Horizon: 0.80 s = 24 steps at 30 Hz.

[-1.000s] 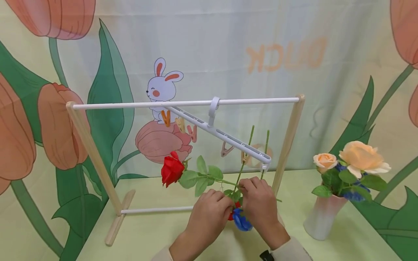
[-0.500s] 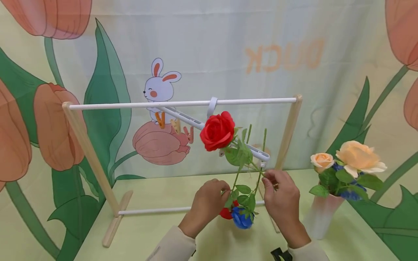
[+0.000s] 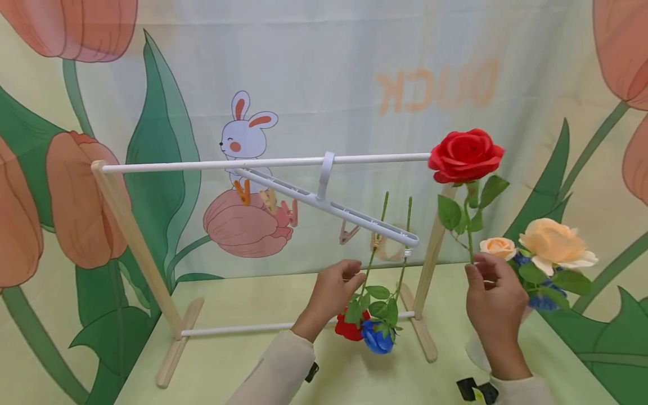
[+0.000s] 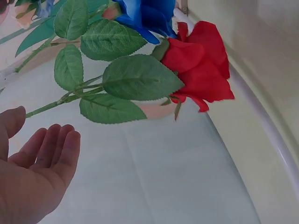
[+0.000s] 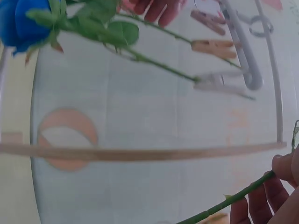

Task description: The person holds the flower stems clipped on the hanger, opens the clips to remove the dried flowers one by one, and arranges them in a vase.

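Note:
My right hand pinches the green stem of a red rose, which stands upright at the right end of the rack. Beside the hanging stems is my left hand, its fingers loosely bent and nothing held; in the left wrist view the thumb overlaps a stem's end. Head down from a tilted grey clip hanger hang another red rose and a blue rose. A tan clothespin and a white clothespin grip their stems.
The hanger hooks over the white top rod of a wooden-legged rack. Orange, yellow and pink clips dangle at its left. Behind my right hand, a mostly hidden vase holds peach roses and blue flowers. A printed curtain hangs behind.
My right hand has carried the red rose from the hanging flowers to the right, turning it from lying sideways to upright. My left hand has come away from the stems, its fingers loosened.

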Available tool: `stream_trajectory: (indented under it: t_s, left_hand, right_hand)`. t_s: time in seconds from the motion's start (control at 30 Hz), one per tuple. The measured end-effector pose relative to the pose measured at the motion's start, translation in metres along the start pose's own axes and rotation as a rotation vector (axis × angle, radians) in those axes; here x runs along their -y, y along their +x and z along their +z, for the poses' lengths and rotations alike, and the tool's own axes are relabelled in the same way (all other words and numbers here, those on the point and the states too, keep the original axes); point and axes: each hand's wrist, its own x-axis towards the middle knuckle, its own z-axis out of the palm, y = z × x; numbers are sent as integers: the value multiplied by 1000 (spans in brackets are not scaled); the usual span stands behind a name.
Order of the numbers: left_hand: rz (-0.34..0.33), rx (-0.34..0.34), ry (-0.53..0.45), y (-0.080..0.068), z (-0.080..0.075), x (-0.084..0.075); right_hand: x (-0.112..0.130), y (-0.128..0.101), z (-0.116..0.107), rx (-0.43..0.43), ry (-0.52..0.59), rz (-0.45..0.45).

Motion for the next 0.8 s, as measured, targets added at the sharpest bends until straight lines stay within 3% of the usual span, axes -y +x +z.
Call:
stream_trajectory:
  t_s: [0.2, 0.37, 0.53, 0.8]
  left_hand:
    - [-19, 19, -26, 9, 10, -4]
    - [13, -15, -21, 13, 18, -4]
    - [9, -64, -19, 16, 19, -3]
    - [8, -46, -34, 16, 20, -2]
  right_hand:
    - [-19, 20, -16, -68, 2, 31]
    - [-26, 36, -27, -154, 8, 34]
    - [-26, 48, -30, -198, 29, 58]
    - [-25, 57, -26, -220, 50, 80]
